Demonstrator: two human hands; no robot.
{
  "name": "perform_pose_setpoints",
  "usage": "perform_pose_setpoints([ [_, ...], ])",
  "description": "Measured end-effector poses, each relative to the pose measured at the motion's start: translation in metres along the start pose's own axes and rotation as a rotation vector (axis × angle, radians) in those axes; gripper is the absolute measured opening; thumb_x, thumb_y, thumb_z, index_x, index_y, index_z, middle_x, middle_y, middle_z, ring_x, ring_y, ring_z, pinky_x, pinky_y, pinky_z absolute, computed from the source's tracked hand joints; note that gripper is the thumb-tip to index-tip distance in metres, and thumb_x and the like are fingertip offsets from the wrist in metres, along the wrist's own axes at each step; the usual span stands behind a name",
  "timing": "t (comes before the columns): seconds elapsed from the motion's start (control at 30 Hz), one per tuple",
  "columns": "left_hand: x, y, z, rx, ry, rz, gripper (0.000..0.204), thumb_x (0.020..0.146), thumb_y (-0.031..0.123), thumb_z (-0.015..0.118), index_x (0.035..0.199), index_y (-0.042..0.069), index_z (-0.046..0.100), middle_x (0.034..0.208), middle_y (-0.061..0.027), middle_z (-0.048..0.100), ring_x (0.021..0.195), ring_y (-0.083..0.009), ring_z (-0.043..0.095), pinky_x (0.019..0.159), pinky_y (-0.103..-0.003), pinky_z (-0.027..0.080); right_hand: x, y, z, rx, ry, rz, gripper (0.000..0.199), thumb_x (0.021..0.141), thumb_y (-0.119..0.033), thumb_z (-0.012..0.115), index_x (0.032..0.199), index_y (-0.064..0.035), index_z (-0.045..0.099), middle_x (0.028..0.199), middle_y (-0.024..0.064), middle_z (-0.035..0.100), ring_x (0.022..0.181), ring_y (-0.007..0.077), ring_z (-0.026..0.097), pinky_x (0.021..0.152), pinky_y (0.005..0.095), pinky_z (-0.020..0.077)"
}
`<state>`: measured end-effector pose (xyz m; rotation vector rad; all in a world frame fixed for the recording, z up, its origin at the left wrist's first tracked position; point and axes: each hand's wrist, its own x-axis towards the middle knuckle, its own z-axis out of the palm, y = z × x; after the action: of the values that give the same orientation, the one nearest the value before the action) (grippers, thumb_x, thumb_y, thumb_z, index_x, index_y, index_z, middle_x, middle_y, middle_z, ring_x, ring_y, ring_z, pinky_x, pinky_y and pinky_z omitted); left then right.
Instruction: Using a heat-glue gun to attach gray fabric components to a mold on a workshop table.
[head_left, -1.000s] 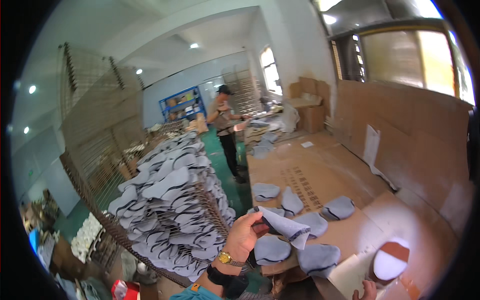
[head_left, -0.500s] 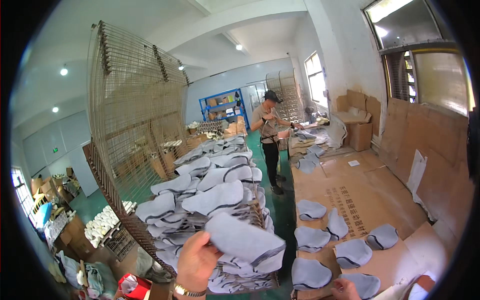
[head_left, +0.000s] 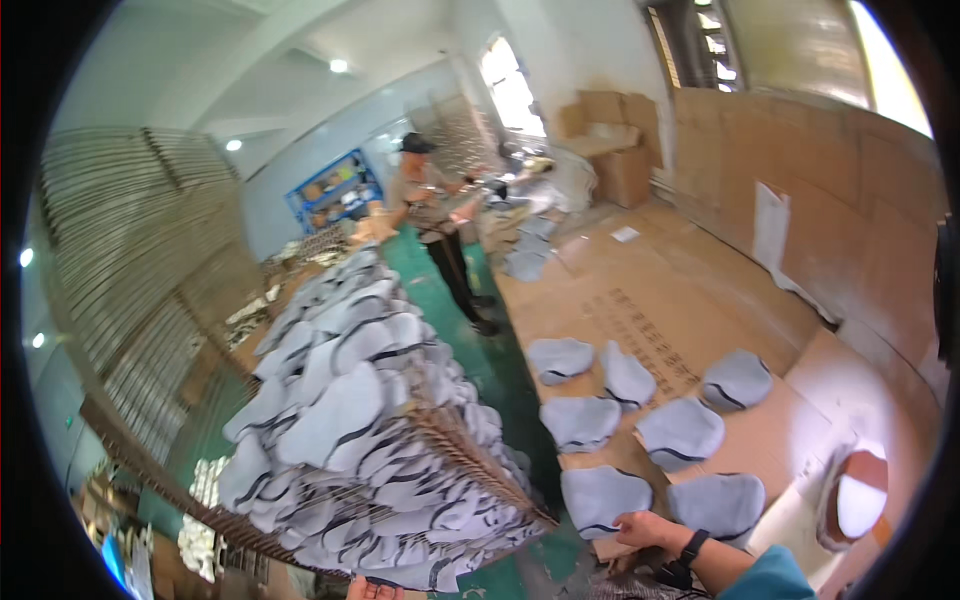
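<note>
Nearest grey shoe-upper piece [head_left: 603, 497] lies flat on the cardboard-covered table [head_left: 700, 300], at its near edge. The right hand [head_left: 648, 528] rests at this piece's lower right corner, fingertips touching or just at its edge; the fingers look loosely curled together, though whether they pinch the fabric cannot be told at this size. A dark watch sits on that wrist, with a teal sleeve behind it. The piece's long axis runs roughly left to right across the view, its dark-trimmed edge toward the person.

Count on the table near the hand: seven grey pieces, laid singly in loose rows, some just beside one another, none stacked. Further grey pieces lie well apart at the table's far end; their number cannot be told.

The left hand [head_left: 372, 590] shows only as fingertips at the lower edge, just under the wire rack [head_left: 470, 450]; finger state cannot be told. The rack carries a large heap of grey uppers [head_left: 350, 420], too many to count.

One white round object [head_left: 860, 505] sits at the table's right. Another person [head_left: 435, 215] stands in the green aisle beyond.
</note>
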<state>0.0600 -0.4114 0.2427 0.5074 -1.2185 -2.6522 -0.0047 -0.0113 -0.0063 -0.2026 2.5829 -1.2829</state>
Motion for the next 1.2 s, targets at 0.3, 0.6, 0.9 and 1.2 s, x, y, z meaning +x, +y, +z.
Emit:
perform_pose_setpoints([
  [0.3, 0.125, -0.129, 0.116, 0.138, 0.020, -0.411, 0.019, 0.081, 0.016, 0.055, 0.096, 0.006, 0.054, 0.099, -0.0068, 0.058, 0.095, -0.0257, 0.054, 0.090, -0.050, 0.037, -0.065, 0.041, -0.032, 0.103, -0.270, 0.127, 0.033, 0.078, -0.029, 0.054, 0.104, -0.0089, 0.058, 0.087, 0.0145, 0.063, 0.081, 0.0341, 0.060, 0.071, 0.0396, 0.0483],
  [0.6, 0.269, -0.345, 0.414, 0.141, -0.651, -0.474, 0.006, 0.081, 0.016, 0.060, 0.078, 0.012, 0.056, 0.074, -0.0005, 0.057, 0.072, -0.0194, 0.056, 0.076, -0.044, 0.043, -0.101, 0.065, -0.054, 0.472, -0.313, 0.071, 0.037, 0.087, -0.023, 0.048, 0.119, -0.0036, 0.049, 0.107, 0.0183, 0.058, 0.098, 0.0277, 0.055, 0.086, 0.0346, 0.0415],
  [0.9, 0.345, -0.609, 0.425, 0.577, -0.493, -0.833, 0.013, 0.080, 0.025, 0.060, 0.085, 0.014, 0.055, 0.086, -0.0017, 0.059, 0.082, -0.0209, 0.058, 0.082, -0.046, 0.035, -0.150, 0.088, -0.051, 1.068, -0.008, 0.323, 0.038, 0.088, -0.021, 0.047, 0.121, -0.0026, 0.048, 0.113, 0.0162, 0.056, 0.104, 0.0243, 0.052, 0.092, 0.0324, 0.0374],
  [1.2, 0.302, -0.657, 0.394, 1.180, -0.423, -0.766, 0.064, 0.077, 0.018, 0.061, 0.131, 0.002, 0.029, 0.135, -0.0197, 0.030, 0.109, -0.0333, 0.050, 0.090, -0.047, 0.037, -0.173, 0.092, -0.049, 1.276, 0.065, 0.450, 0.039, 0.086, -0.023, 0.051, 0.121, -0.0055, 0.049, 0.109, 0.0135, 0.058, 0.097, 0.0262, 0.056, 0.084, 0.0350, 0.0429],
])
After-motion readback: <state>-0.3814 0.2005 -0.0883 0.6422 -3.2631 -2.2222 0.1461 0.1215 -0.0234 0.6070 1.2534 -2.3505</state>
